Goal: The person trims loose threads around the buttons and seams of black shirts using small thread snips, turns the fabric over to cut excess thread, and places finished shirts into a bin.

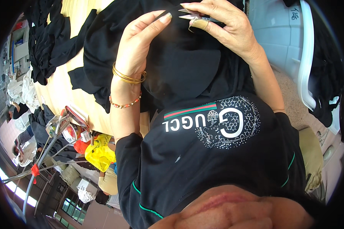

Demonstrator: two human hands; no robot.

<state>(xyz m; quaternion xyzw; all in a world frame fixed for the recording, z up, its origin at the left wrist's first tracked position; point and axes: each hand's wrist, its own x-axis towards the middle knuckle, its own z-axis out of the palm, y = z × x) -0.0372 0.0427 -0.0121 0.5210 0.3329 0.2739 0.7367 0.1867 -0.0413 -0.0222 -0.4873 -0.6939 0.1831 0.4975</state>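
Note:
In my right hand (231, 28) is a small pair of thread snips (188, 16), its blades apart and pointing toward my left hand. A tan wrap covers part of that thumb. My left hand (143, 34), with gold bangles and a beaded bracelet at the wrist, is closed, thumb and forefinger pinching the edge of some black cloth (187, 72). The cloth spreads below both hands and over my lap, with a rounded flap in its middle. A short gap separates the snips' tips from my left fingertips.
More black cloth pieces (51, 42) lie on the light wooden table (70, 86) at left. A pale blue plastic bin (277, 32) stands close to my right arm. Near the table's edge hang a yellow plastic bag (100, 152) and metal rods (36, 179). Other people sit farther left.

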